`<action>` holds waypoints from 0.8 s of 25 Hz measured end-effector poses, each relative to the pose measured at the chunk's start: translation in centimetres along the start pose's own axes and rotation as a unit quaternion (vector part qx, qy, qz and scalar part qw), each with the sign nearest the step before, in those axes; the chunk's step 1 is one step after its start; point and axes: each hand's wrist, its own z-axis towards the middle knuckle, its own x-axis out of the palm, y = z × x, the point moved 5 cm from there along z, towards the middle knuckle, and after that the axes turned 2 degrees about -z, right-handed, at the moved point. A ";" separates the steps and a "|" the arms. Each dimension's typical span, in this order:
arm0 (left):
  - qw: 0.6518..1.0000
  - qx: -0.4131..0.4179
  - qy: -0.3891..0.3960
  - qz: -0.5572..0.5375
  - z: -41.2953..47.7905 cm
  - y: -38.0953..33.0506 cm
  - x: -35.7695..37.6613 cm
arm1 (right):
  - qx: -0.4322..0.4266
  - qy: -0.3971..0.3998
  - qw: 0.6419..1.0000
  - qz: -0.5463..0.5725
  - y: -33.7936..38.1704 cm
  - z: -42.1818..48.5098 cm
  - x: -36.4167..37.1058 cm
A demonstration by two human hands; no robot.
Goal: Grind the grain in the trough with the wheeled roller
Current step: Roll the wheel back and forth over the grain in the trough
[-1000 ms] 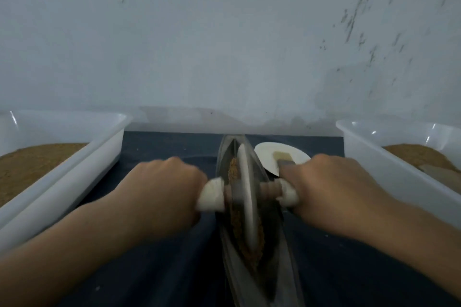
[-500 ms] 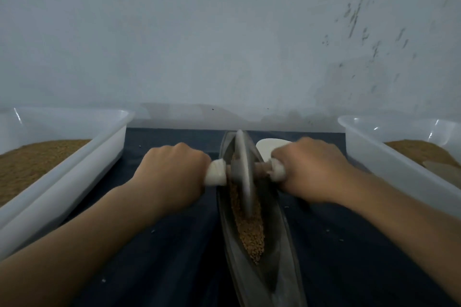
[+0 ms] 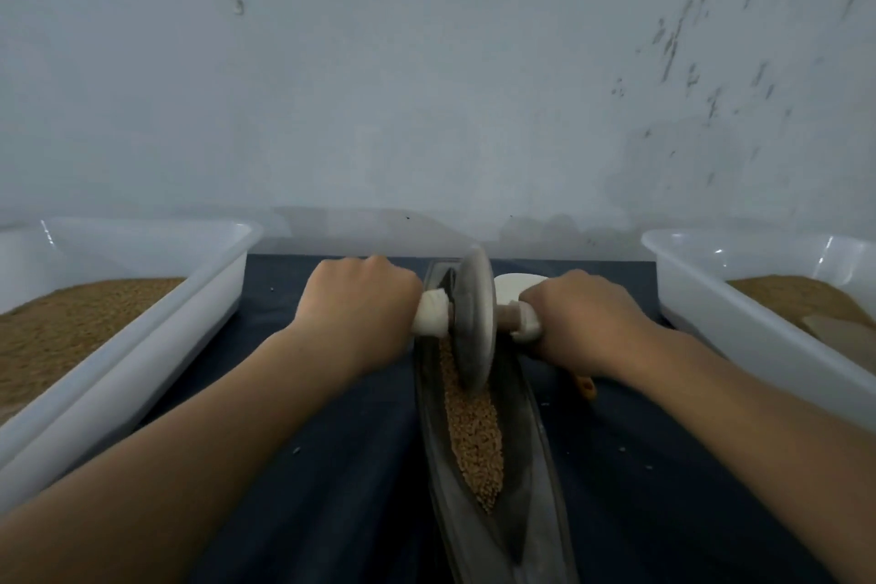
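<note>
A long narrow metal trough [image 3: 540, 465] runs away from me down the middle of a dark cloth. Brown grain [image 3: 474, 436] lies along its groove. The wheeled roller [image 3: 471, 322], a grey disc on a wooden axle with white-wrapped handles, stands upright in the trough's far end. My left hand [image 3: 360, 308] grips the left handle and my right hand [image 3: 583, 318] grips the right handle. Both fists hide most of the handles.
A white plastic tub [image 3: 156, 337] holding brown grain stands at the left, and a second white tub [image 3: 739, 327] with grain at the right. A white plate [image 3: 514, 285] sits behind the roller. An orange object [image 3: 588, 386] peeks from under my right wrist. A grey wall stands close behind.
Both hands have pushed the roller away from me along the trough, from its middle to its far end. More grain now lies uncovered in the near part of the groove.
</note>
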 end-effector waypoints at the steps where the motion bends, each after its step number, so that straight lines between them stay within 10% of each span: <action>1: 1.000 0.010 0.010 -0.010 -1.2 0.0 0.0 | -0.013 -0.051 0.998 -0.023 0.1 -1.8 -0.2; 5: 0.993 0.016 0.081 -0.084 -5.5 1.5 0.8 | -0.095 -0.236 0.962 -0.102 0.8 -7.3 -1.4; 15: 0.998 -0.048 -0.011 -0.034 -0.9 0.8 1.0 | 0.013 -0.075 0.997 -0.027 0.3 -0.4 -1.1; 20: 0.992 0.070 -0.102 0.000 -5.5 0.2 -0.9 | -0.056 -0.194 0.975 -0.094 0.0 -6.7 -0.9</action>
